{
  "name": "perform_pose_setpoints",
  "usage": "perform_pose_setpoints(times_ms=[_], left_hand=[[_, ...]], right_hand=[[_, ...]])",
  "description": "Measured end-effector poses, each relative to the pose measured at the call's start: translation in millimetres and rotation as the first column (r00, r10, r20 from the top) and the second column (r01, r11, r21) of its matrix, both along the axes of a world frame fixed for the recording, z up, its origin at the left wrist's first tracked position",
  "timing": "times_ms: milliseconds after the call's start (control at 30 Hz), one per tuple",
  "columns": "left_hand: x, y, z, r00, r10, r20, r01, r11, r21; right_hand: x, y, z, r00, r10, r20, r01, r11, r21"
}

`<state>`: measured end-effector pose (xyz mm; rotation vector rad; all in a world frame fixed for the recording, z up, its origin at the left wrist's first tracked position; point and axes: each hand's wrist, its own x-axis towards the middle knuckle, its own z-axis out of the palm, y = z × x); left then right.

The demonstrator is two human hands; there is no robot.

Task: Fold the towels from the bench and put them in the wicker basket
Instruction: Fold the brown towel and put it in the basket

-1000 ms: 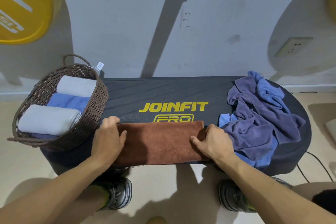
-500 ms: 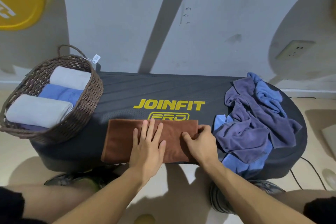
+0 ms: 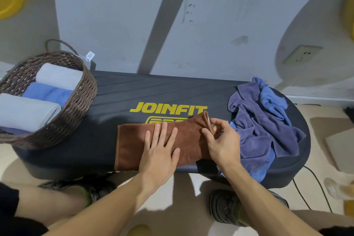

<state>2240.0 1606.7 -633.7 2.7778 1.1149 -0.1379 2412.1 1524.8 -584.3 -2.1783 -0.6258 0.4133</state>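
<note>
A brown towel [image 3: 134, 143], folded into a long strip, lies along the front of the black bench [image 3: 153, 92]. My left hand [image 3: 159, 151] presses flat on its middle, fingers spread. My right hand [image 3: 222, 140] pinches the towel's right end and holds it lifted off the bench. A heap of purple and blue towels [image 3: 262, 124] lies unfolded at the bench's right end. The wicker basket [image 3: 76, 105] stands on the left end with two grey rolled towels and a blue one inside.
The wall stands just behind the bench, with a socket [image 3: 302, 53] at right. A cable [image 3: 314, 188] trails on the floor at right. My shoes [image 3: 226, 205] and knees are under the bench's front edge. A tag [image 3: 89, 56] hangs from the basket handle.
My left hand moved from the towel's left end to its middle and flattened there. My right hand went from resting on the right end to pinching it and lifting it.
</note>
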Motion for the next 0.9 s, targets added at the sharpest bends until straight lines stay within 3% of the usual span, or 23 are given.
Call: perform_pose_setpoints(times_ms=[133,367,433,500,567,633,667,700,767,900], left_hand=[[2,-1,-5,1.0,-0.005,0.007,0.004,1.0,0.01],[3,4,3,0.999,-0.017,-0.032,0.014,0.995,-0.101],[7,12,16,0.998,0.033,0.061,-0.017,0.972,-0.236],[12,18,36,0.926,0.21,0.313,-0.078,0.919,-0.386],[17,25,59,0.714,0.513,0.476,-0.148,0.776,-0.613],[18,32,78,0.505,0.812,0.293,-0.046,0.364,-0.93],[15,36,83,0.484,0.862,0.149,0.022,0.158,-0.987],[10,41,84,0.509,0.857,0.076,0.06,0.053,-0.997],[-1,45,78,0.525,0.847,0.084,0.099,0.036,-0.994],[-21,48,56,0.363,0.911,0.196,0.087,0.176,-0.98]], right_hand=[[9,-10,-7,0.992,-0.022,-0.126,0.0,0.985,-0.175],[7,0,-8,0.983,-0.062,-0.175,-0.003,0.937,-0.35],[8,9,0,0.948,-0.106,-0.3,0.027,0.967,-0.254],[2,22,13,0.915,-0.094,-0.392,0.043,0.99,-0.138],[-10,36,23,0.935,0.015,-0.355,-0.054,0.994,-0.1],[-28,48,31,0.941,0.15,-0.303,-0.184,0.979,-0.089],[-38,51,34,0.931,0.201,-0.306,-0.23,0.971,-0.06],[-49,53,36,0.918,0.235,-0.318,-0.255,0.967,-0.022],[-70,55,39,0.894,0.295,-0.337,-0.296,0.954,0.051],[-86,57,38,0.787,0.429,-0.444,-0.415,0.9,0.134]])
